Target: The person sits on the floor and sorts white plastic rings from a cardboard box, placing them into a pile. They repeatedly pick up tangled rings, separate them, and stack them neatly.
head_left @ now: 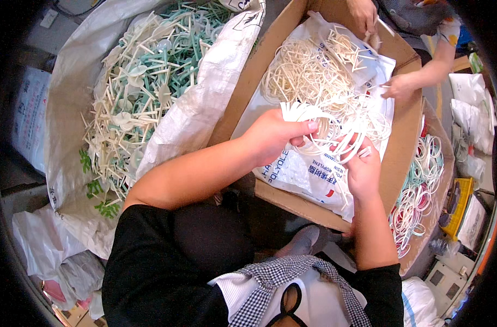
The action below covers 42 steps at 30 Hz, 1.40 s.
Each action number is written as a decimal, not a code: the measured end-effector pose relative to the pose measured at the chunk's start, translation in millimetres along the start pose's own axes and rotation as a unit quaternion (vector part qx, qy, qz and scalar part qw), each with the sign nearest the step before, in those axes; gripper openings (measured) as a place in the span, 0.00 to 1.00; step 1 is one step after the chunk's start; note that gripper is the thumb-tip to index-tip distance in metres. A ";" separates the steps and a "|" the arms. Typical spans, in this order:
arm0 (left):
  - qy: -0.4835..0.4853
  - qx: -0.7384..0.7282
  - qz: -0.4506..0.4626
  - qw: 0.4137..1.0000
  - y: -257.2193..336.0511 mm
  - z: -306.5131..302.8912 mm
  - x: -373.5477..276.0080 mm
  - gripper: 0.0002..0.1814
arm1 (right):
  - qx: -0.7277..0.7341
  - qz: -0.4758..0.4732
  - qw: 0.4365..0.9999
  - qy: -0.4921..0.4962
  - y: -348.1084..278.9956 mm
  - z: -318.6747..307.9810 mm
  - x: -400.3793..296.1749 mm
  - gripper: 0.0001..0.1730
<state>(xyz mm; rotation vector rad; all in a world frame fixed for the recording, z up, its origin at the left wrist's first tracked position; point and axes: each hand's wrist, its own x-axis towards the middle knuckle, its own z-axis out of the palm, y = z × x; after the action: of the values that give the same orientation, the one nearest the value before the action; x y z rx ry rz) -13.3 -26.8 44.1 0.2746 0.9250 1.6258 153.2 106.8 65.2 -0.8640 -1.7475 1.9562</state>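
Observation:
My left hand (275, 133) grips a bundle of thin white plastic loops (299, 112), its thumb pressed across them. Opposite it, my right hand (362, 169) has its fingers closed around part of the white loops, and a small white end shows by the fingers. Both hands are above an open cardboard box (299, 206). Inside the box, a tangled heap of cream plastic loops (299, 73) lies on a white woven sack (310, 180) that bears printing. Short cream sticks (346, 45) lie at the heap's far end.
To the left, a large white woven sack (191, 114) holds cream and teal plastic sticks with discs (138, 81). Another person's hands (399, 86) reach in at the box's far right. Coloured loops (420, 200) fill a container at right, near a yellow crate (457, 208).

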 end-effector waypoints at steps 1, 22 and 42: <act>0.007 0.019 0.005 1.000 0.4 -0.1 -1.7 0.08 | -0.122 -0.084 0.989 -0.010 -9.4 0.9 -0.6 0.10; 0.014 0.263 -0.030 0.964 12.5 15.9 -12.9 0.07 | -0.384 -0.107 0.905 -0.146 -27.3 1.1 -13.6 0.09; -0.016 0.122 -0.004 0.992 12.9 -2.2 -2.7 0.11 | 0.183 0.019 0.971 -0.150 -5.9 -18.0 0.9 0.07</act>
<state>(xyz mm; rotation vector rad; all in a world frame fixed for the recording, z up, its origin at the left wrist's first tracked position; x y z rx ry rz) -23.2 -30.1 52.4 0.4631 1.1008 1.4965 163.8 121.8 70.2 -0.4969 -1.4456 2.4341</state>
